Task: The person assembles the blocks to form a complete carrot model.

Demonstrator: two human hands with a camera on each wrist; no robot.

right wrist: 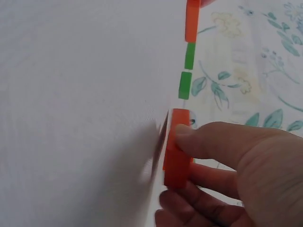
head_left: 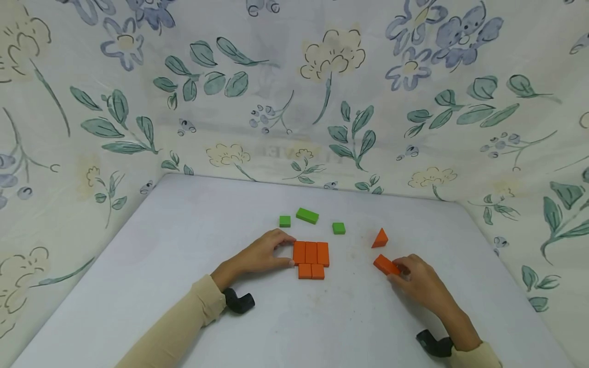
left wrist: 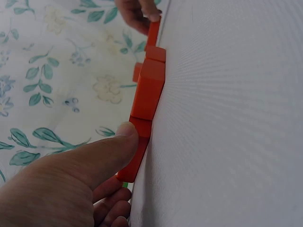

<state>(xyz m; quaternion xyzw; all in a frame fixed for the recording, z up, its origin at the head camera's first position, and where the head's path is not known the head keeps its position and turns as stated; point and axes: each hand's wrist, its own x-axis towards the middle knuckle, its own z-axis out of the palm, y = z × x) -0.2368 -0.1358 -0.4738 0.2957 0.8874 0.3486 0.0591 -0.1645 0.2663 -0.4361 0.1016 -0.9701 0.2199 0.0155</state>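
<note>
Three orange rectangular blocks [head_left: 311,253] lie side by side on the table, with two smaller orange blocks [head_left: 304,271] against their near side. My left hand [head_left: 262,254] pinches the leftmost rectangular block [head_left: 299,253] by its ends, thumb at the near end and a finger at the far one. In the left wrist view the thumb [left wrist: 124,142] presses on that block's end. To the right, my right hand [head_left: 421,281] holds another orange rectangular block [head_left: 384,265] between thumb and fingers. The right wrist view shows this held block [right wrist: 177,168] close to the tabletop.
An orange triangular block [head_left: 381,239] stands just beyond the right hand's block. Behind the orange group lie a green rectangular block [head_left: 307,215] and two small green blocks [head_left: 285,221]. Floral cloth [head_left: 294,102] hangs around the white table [head_left: 207,214].
</note>
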